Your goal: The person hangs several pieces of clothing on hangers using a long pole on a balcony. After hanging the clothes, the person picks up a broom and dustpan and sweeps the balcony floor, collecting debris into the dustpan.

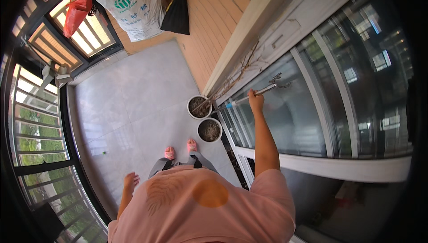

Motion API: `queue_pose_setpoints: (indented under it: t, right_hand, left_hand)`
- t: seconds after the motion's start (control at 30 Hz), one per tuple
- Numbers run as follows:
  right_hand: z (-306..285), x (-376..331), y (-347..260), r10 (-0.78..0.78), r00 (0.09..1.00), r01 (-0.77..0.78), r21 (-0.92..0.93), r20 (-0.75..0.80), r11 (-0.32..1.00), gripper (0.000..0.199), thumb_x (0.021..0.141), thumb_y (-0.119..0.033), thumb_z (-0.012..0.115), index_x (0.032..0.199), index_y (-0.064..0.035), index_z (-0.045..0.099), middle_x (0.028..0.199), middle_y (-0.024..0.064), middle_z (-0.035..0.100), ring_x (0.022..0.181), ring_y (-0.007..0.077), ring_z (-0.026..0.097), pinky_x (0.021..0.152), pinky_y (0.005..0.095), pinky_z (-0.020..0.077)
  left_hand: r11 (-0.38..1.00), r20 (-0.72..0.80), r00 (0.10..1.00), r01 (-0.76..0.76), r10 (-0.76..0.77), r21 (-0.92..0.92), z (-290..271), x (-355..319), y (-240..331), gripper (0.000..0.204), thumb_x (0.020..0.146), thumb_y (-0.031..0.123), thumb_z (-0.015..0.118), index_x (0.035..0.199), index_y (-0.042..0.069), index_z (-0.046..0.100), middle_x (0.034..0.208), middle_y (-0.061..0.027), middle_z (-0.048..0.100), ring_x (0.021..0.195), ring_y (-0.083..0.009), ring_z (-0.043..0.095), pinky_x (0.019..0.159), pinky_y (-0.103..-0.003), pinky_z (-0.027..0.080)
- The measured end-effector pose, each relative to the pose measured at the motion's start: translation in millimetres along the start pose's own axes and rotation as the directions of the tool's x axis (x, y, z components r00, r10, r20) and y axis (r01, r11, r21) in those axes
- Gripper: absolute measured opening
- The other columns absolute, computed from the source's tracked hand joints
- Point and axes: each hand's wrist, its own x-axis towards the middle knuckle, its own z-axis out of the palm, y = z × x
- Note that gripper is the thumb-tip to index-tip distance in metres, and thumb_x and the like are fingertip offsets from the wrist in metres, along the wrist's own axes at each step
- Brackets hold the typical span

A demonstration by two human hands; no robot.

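The right hand is closing tightly around a long-handled window wiper, whose head is pressing against the glass pane. The left hand is hanging loosely open, touching nothing. Two round plant pots are standing just beside the window, on the tiled floor.

A large white woven sack stands at the far end of the balcony floor, leaning against the tan tiled wall; it is bulging, roughly rectangular, with a round green emblem and small blue and green print on its face. Just to its left a red plastic bag hangs by the window frame, crumpled and narrow. To the sack's right a black bag hangs against the wall, triangular, with a yellow edge
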Motion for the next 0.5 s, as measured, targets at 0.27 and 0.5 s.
queue_pose_setpoints:
  t: [0.27, 0.5]
  right_hand:
    - [26.7, 59.8, 3.4, 0.126, 0.968, -0.133, 0.018, 0.219, 0.991, 0.032, 0.075, -0.029, 0.057, 0.059, -0.0011, 0.061, 0.055, 0.0106, 0.058, 0.056, 0.0239, 0.057, 0.055, 0.0345, 0.043]
    - [70.8, 72.5, 37.5, 0.05, 0.988, -0.063, 0.078, 0.149, 0.995, 0.03, 0.077, -0.029, 0.058, 0.065, -0.0018, 0.057, 0.058, 0.0082, 0.056, 0.051, 0.0187, 0.053, 0.049, 0.0311, 0.041]
  left_hand:
    - [0.986, -0.026, 0.999, -0.026, 0.031, 0.166, -4.1, 23.1, -144.8, 0.031, 0.078, 0.014, 0.053, 0.106, 0.0, 0.052, 0.088, -0.0117, 0.061, 0.076, -0.0213, 0.059, 0.067, -0.031, 0.048]
    - [0.982, 0.026, 0.998, -0.068, 0.064, 0.179, 57.3, -20.5, -106.1, 0.032, 0.078, 0.015, 0.053, 0.106, 0.001, 0.052, 0.086, -0.0104, 0.061, 0.076, -0.0195, 0.059, 0.064, -0.03, 0.047]
